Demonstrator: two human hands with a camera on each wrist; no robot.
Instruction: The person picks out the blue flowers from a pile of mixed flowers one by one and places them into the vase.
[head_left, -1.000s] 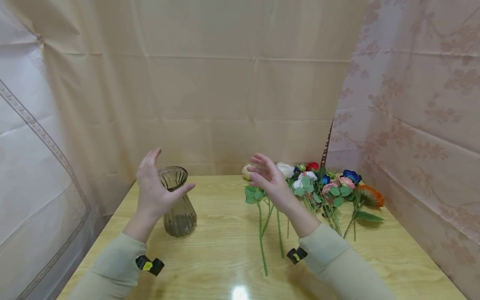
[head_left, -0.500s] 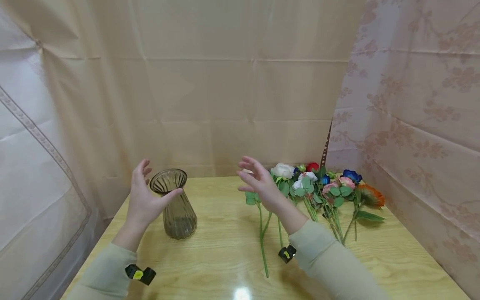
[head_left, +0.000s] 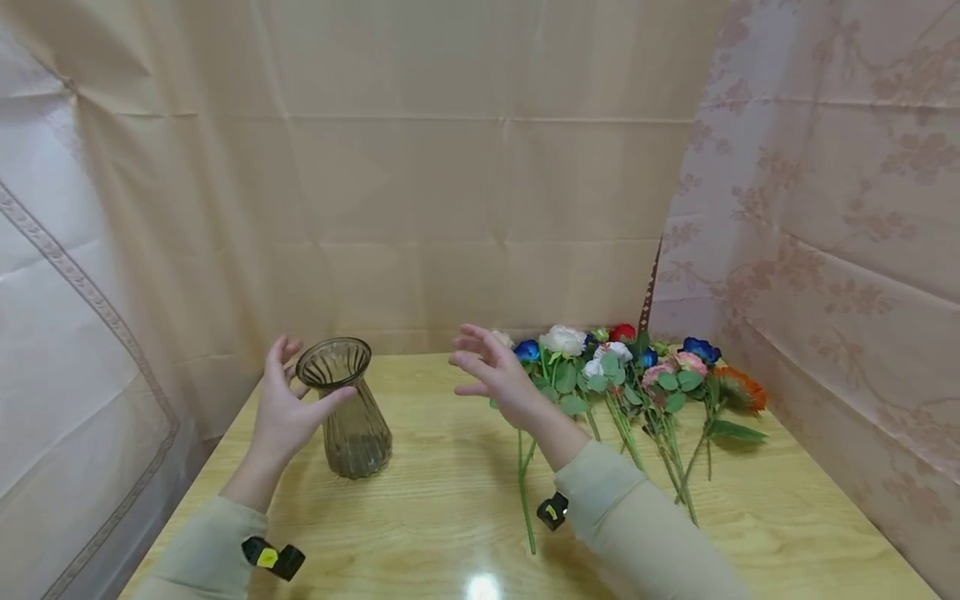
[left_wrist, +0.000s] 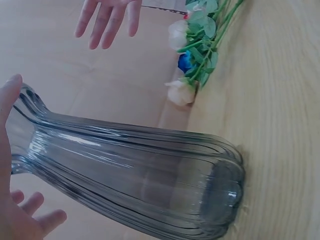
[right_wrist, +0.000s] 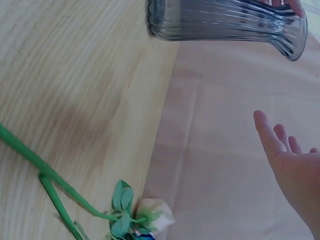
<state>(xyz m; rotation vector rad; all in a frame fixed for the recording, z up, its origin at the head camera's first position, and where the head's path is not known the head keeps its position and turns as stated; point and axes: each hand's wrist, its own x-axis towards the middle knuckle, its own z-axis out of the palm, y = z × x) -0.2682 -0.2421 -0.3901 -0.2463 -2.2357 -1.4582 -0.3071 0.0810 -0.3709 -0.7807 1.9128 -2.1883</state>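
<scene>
A smoky, ribbed glass vase (head_left: pixel 357 437) stands on the left part of the wooden table, its flared mouth facing up. Beside its neck is my left hand (head_left: pixel 283 415), thumb reaching across the front and fingers spread on the far left side. The left wrist view shows this thumb (left_wrist: pixel 9 97) by the vase rim, with a gap between the other fingers and the glass. My right hand (head_left: pixel 497 375) hangs in the air right of the vase, fingers loosely extended, holding nothing. It partly covers a cream rose (right_wrist: pixel 154 215) and green stems (head_left: pixel 524 500) in the head view.
Several artificial flowers lie along the table's back right: a white peony-like bloom (head_left: pixel 564 340), a red one (head_left: pixel 622 332), blue ones (head_left: pixel 701 350), pink ones (head_left: pixel 690 362) and an orange one (head_left: pixel 740 389). A beige curtain (head_left: pixel 480 208) hangs behind the table (head_left: pixel 450 517).
My right hand has moved left from over the flowers towards the vase, uncovering a blue bloom. The left hand has shifted slightly left and down, its fingers now beside the vase's neck.
</scene>
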